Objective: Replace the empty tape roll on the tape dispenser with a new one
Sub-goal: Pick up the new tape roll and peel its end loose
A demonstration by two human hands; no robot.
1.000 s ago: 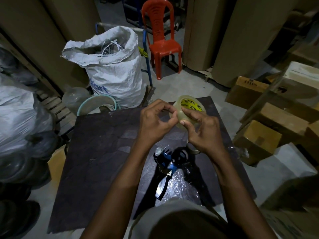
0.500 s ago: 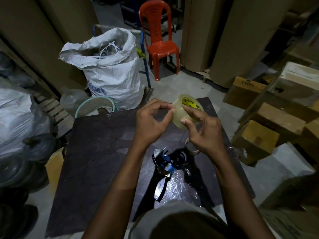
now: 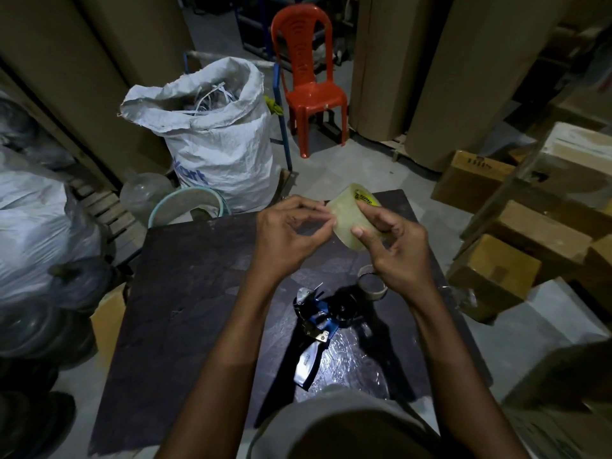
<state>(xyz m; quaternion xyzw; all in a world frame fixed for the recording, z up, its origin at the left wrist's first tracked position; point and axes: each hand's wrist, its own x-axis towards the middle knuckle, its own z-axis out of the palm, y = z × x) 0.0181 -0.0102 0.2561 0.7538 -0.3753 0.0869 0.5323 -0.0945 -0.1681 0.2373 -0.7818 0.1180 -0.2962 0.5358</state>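
A new roll of clear tape with a yellow label is held up above the far part of the dark table. My right hand grips the roll from the right. My left hand pinches at the roll's left face with thumb and fingertips. Below the hands, a blue and black tape dispenser lies on the table, handle toward me. An empty cardboard core sits on the table just right of the dispenser, partly hidden by my right wrist.
Crumpled clear plastic lies by the dispenser handle. Behind the table are a white sack, a red plastic chair and a round tub. Cardboard boxes are stacked at the right, bags at the left.
Both hands and the roll have shifted slightly right and away from me. The roll has turned a little in my right hand while my left fingertips stay at its edge.
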